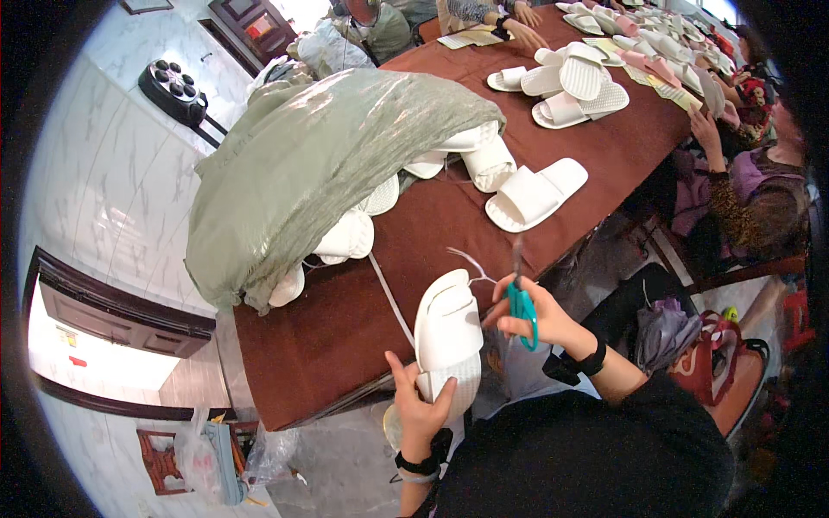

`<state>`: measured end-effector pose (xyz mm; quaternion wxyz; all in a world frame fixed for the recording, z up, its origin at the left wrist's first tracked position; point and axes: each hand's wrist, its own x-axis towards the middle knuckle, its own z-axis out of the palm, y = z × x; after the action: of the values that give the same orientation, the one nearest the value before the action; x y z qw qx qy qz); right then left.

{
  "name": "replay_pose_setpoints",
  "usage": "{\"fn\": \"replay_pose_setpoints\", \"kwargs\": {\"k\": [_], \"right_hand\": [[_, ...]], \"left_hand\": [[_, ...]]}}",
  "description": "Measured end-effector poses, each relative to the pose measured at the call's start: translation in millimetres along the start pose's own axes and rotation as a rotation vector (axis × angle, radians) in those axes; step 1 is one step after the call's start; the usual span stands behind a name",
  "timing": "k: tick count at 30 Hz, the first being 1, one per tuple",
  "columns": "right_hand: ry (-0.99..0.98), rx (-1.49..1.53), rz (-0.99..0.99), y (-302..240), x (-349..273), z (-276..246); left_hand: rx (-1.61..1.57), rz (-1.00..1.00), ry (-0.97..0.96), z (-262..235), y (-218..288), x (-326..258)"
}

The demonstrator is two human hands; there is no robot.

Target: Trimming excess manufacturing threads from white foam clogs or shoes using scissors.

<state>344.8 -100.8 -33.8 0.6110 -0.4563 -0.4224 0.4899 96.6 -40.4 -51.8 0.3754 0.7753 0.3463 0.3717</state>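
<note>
A white slide slipper (448, 332) is upright in my left hand (420, 404), the thumb and fingers gripping its heel end near the table's front edge. Teal-handled scissors (522, 318) sit in my right hand (540, 315), blades pointing up and away from me. Thin pale strands (471, 262) stick out between the slipper's toe and my right fingers; whether those fingers pinch them I cannot make out. Beyond my hands, a single white slipper (535, 195) lies on the brown-covered table (423, 233). More white slippers (347, 235) spill from a large grey-green sack (328, 147) at the left.
Farther along the table lie a group of white slippers (574, 82) and a long pile of white and pink ones (665, 43). A person (756, 190) sits on the right side; another person's hands (522, 30) rest at the far end. A red bag (712, 358) stands at lower right.
</note>
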Motion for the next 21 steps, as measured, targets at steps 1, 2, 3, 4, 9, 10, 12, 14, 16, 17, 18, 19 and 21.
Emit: {"fn": "replay_pose_setpoints", "kwargs": {"k": [1, 2, 3, 4, 9, 10, 12, 14, 16, 17, 18, 19, 21], "right_hand": [[0.013, -0.012, -0.009, 9.7, 2.0, -5.0], [0.159, -0.013, -0.093, 21.9, 4.3, -10.2], [0.297, -0.006, -0.182, 23.9, 7.1, -11.3], [0.301, -0.010, -0.198, 22.5, 8.8, -13.9], [0.294, 0.387, 0.009, 20.6, 24.0, -21.8], [0.281, 0.428, 0.046, 22.8, 27.4, -21.2], [0.258, 0.440, -0.016, 22.0, 32.2, -17.2], [0.306, 0.495, -0.048, 23.4, 32.9, -18.3], [0.288, 0.506, -0.049, 16.7, 31.5, -17.9], [0.277, 0.521, -0.032, 16.1, 32.1, -17.0], [0.275, 0.518, -0.046, 17.4, 30.0, -19.3], [0.174, 0.480, 0.005, 20.7, 27.8, -21.8], [-0.001, 0.436, 0.097, 26.9, 27.3, -17.7]], "left_hand": [[-0.052, -0.034, -0.026, 2.2, -1.8, 1.8], [-0.064, -0.020, -0.033, 4.8, -1.0, 3.9], [-0.134, -0.073, -0.038, 2.5, 5.5, 4.8], [-0.205, -0.125, -0.045, 1.0, 11.6, 6.6], [-0.154, -0.091, -0.090, -2.9, -0.1, 2.3], [-0.151, -0.072, -0.087, -2.3, 2.1, 2.5], [-0.024, -0.058, -0.159, -4.6, 9.9, 1.2], [-0.031, -0.044, -0.127, -5.6, 3.9, -5.5], [-0.136, -0.187, -0.163, -11.6, -7.1, -14.0], [-0.113, -0.154, -0.138, -14.5, -12.5, -17.7], [-0.113, -0.140, -0.137, -16.2, -13.5, -19.4], [-0.120, -0.156, -0.157, -18.1, -13.8, -21.4], [-0.118, -0.221, -0.186, -22.0, 4.4, -19.9]]}}
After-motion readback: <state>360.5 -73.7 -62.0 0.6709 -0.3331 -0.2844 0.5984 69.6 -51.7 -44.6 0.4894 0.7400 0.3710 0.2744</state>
